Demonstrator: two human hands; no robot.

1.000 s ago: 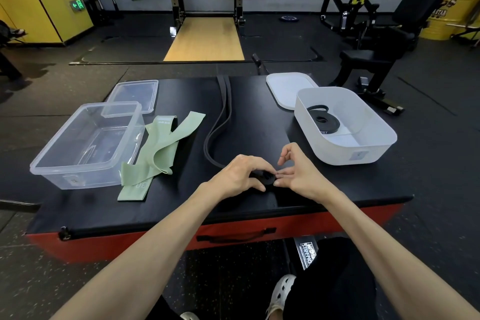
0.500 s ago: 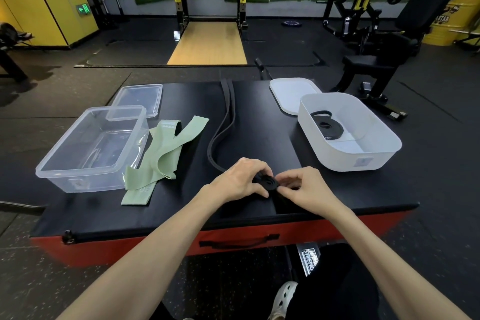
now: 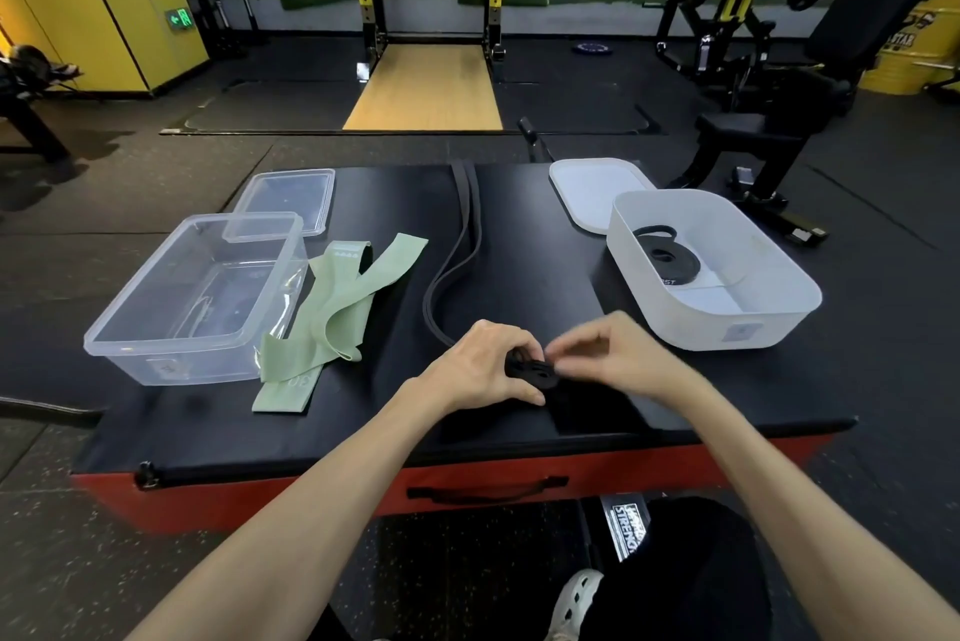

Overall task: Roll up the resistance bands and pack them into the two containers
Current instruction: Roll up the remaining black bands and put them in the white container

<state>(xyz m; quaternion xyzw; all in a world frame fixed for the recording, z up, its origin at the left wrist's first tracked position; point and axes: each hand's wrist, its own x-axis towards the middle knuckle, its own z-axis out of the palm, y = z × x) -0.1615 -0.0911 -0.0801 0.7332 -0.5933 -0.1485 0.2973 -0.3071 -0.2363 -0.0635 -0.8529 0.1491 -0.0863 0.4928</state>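
Right hand (image 3: 618,359) closed onto roll (image 3: 530,371); white tub (image 3: 769,331) holds coiled band (image 3: 670,260)

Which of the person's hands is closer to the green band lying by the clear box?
Left. The left hand grips the black roll just to the right of the green band; the right hand pinches the roll from its other side, farther off.
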